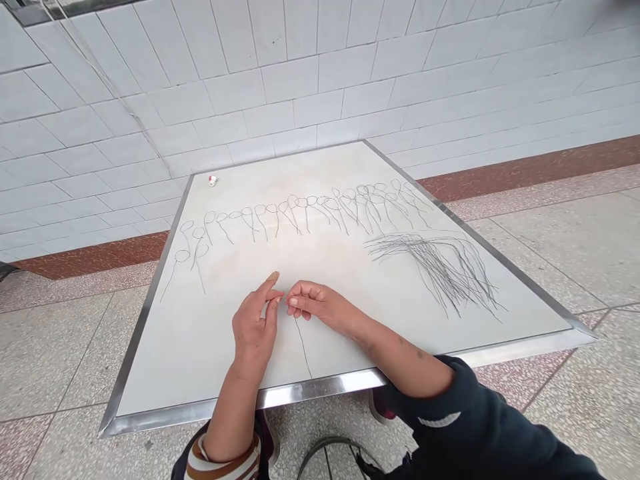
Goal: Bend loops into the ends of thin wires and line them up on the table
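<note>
A thin dark wire [303, 343] runs from my fingers down toward the front edge of the table, its lower end near the metal trim. My right hand [317, 303] closes on its upper part, with thumb and fingers pinched together. Just left of it, my left hand [254, 327] pinches with thumb and a fingertip at the same wire's upper end, its index finger stretched out. The bit of wire between the two hands is too small to make out well. Both hands are just above the white tabletop [175, 353].
Several wires with looped ends [300, 203] lie in a row across the table's far half. To the right is a loose pile of straight wires [445, 267]. A small red-and-white object [213, 181] sits at the far left corner. Under the front edge stands a round stool [340, 440].
</note>
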The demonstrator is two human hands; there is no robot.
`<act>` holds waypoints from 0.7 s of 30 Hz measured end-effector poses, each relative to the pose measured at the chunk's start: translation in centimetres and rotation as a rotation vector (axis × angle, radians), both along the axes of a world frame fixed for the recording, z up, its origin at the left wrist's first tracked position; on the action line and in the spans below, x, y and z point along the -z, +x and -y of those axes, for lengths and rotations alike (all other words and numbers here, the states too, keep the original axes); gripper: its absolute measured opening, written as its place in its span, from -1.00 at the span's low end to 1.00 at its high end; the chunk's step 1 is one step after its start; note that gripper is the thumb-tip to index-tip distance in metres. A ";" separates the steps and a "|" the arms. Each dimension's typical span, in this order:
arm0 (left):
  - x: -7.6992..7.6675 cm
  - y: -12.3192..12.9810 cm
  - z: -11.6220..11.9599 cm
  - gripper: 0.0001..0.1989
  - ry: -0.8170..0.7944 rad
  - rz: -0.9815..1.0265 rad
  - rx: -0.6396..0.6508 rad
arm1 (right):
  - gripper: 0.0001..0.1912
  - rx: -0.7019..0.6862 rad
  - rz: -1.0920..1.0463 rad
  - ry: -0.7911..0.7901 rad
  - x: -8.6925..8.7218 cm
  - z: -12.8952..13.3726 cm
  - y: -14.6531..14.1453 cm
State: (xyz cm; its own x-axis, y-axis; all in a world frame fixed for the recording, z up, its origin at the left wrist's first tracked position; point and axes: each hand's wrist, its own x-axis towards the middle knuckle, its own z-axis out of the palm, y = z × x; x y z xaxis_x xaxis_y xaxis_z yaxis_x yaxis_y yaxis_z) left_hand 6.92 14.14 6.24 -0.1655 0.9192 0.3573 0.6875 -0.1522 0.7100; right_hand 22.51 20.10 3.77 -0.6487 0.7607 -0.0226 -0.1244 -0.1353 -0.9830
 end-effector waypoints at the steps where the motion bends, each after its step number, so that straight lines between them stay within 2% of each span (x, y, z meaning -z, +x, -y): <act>1: 0.0 0.0 0.0 -0.62 -0.005 0.021 -0.004 | -0.77 -0.032 -0.019 -0.050 -0.1 0.0 0.0; 7: -0.5 0.1 0.2 -0.64 -0.050 0.122 0.016 | -0.72 -0.216 -0.113 -0.281 -0.7 0.7 0.3; 11: -1.2 0.0 0.3 -0.65 -0.085 0.188 0.038 | -0.73 -0.246 -0.141 -0.341 -0.8 0.6 0.3; 17: -1.9 -0.6 0.4 -0.64 -0.182 0.334 0.120 | -0.74 -0.227 -0.081 -0.256 -0.5 0.3 0.3; 21: -1.8 -0.7 0.5 -0.59 -0.217 0.447 0.108 | -0.75 -0.210 -0.012 -0.152 -0.4 0.2 0.2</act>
State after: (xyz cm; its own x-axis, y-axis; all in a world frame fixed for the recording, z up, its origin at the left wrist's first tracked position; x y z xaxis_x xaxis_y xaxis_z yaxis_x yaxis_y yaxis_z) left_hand 6.19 13.67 8.07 -0.1587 0.9847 0.0720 0.2973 -0.0219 0.9545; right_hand 22.76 19.88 4.15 -0.7929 0.5980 -0.1173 -0.0899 -0.3052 -0.9480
